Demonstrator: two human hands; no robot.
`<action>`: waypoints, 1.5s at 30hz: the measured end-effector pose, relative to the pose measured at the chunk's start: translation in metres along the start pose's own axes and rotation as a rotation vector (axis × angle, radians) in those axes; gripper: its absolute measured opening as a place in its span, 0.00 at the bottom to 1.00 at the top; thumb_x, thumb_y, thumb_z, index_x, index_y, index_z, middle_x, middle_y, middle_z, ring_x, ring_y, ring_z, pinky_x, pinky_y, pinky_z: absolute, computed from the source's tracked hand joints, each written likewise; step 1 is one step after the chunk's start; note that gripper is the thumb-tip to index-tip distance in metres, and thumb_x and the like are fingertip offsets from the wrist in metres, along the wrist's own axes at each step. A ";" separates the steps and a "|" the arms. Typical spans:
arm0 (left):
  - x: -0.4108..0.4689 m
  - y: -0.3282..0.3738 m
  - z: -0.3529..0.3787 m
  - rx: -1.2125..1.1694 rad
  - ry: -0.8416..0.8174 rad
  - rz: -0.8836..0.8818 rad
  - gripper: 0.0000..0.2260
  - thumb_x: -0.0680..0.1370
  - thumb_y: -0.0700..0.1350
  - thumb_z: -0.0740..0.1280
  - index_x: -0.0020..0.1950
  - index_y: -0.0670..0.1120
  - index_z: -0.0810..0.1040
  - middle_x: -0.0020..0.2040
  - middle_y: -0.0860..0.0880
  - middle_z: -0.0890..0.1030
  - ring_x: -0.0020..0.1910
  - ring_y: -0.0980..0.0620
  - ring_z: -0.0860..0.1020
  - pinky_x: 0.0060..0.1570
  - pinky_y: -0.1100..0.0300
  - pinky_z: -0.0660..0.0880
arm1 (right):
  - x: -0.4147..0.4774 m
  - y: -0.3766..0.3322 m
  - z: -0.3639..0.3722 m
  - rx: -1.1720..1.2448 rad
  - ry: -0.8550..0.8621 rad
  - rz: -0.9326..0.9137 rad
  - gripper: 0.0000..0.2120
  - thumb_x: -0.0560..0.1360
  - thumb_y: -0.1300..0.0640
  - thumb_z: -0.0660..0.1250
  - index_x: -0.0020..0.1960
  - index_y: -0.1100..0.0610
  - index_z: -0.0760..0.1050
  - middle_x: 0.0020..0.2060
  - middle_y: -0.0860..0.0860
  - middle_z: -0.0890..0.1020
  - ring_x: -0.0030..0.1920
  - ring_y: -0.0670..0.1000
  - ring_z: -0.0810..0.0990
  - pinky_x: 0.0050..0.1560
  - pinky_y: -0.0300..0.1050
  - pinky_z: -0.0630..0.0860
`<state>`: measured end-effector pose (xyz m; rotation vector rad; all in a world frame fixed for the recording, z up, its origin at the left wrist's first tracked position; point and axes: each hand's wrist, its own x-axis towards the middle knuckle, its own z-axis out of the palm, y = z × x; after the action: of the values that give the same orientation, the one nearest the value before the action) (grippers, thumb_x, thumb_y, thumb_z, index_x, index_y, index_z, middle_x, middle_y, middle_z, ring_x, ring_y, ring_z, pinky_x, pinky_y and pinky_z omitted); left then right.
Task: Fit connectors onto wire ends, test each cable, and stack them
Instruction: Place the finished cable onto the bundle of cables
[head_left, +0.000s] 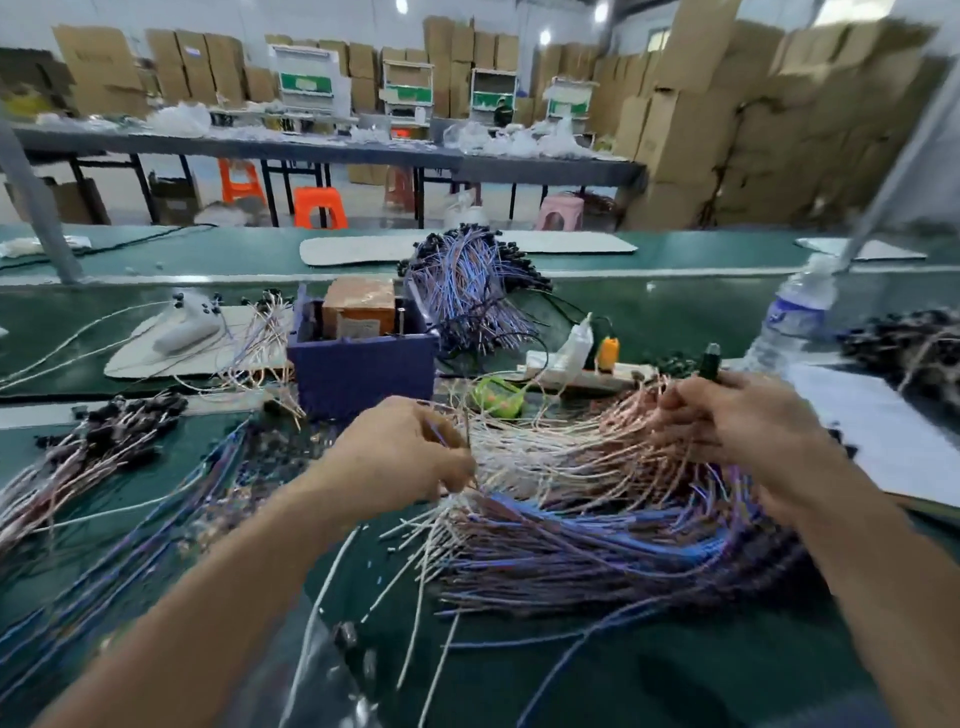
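Note:
A big loose heap of thin wires (582, 499), white, brown and blue, lies on the green table in front of me. My left hand (400, 452) pinches a thin wire at the heap's left edge. My right hand (737, 421) rests on the heap's right side with its fingers curled among the strands; what it grips is hidden. A bundle of cables with black connectors (111, 434) lies at the left. Another such bundle (472, 291) is piled behind the blue box (363, 364).
A water bottle (795, 317) stands at the right, next to white paper (878, 431). A power strip with plugs (587, 364) and a green object (496, 397) lie behind the heap. More connector cables (904, 348) sit far right. Long blue wires (130, 566) trail at the left.

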<state>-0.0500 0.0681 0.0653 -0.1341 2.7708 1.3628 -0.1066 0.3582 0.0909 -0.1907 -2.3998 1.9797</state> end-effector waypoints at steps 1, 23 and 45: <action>0.002 0.005 0.011 0.002 -0.048 0.016 0.07 0.73 0.44 0.75 0.35 0.49 0.86 0.32 0.50 0.85 0.28 0.57 0.81 0.30 0.66 0.74 | 0.005 0.003 -0.014 -0.124 0.077 -0.031 0.12 0.82 0.59 0.64 0.44 0.62 0.81 0.33 0.59 0.86 0.32 0.56 0.85 0.32 0.46 0.82; 0.008 -0.005 0.031 0.161 0.157 0.067 0.13 0.63 0.54 0.83 0.43 0.66 0.85 0.46 0.67 0.78 0.39 0.63 0.82 0.29 0.77 0.68 | 0.014 0.029 -0.044 -1.182 0.630 -0.271 0.30 0.76 0.29 0.61 0.37 0.56 0.77 0.27 0.54 0.72 0.33 0.56 0.71 0.39 0.48 0.66; -0.008 -0.171 -0.078 0.480 0.751 -0.341 0.18 0.79 0.49 0.69 0.69 0.50 0.77 0.68 0.48 0.78 0.69 0.48 0.72 0.73 0.52 0.64 | -0.050 0.041 0.325 -0.452 -0.425 -0.500 0.07 0.76 0.54 0.68 0.40 0.50 0.80 0.32 0.44 0.83 0.35 0.45 0.79 0.38 0.42 0.71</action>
<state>-0.0255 -0.0974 -0.0207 -1.2453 3.3045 0.6051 -0.0850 0.0428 -0.0095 0.8197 -2.7353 1.3422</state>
